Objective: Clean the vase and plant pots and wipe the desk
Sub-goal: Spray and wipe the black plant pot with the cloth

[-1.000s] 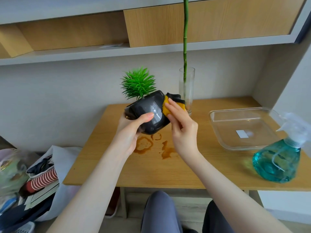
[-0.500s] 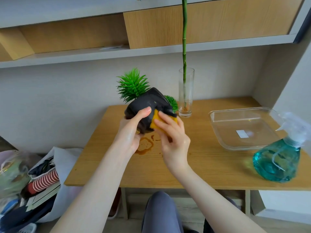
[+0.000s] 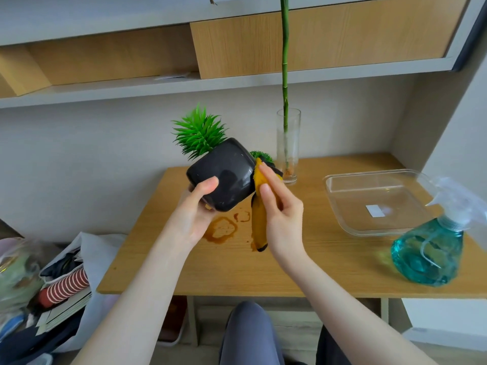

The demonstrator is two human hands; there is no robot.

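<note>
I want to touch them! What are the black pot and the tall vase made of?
The pot looks like glazed ceramic, or maybe glossy plastic: it is smooth and black and mirrors the room's light. The vase looks like clear glass: you can see the green stem and the wall right through it.
</note>
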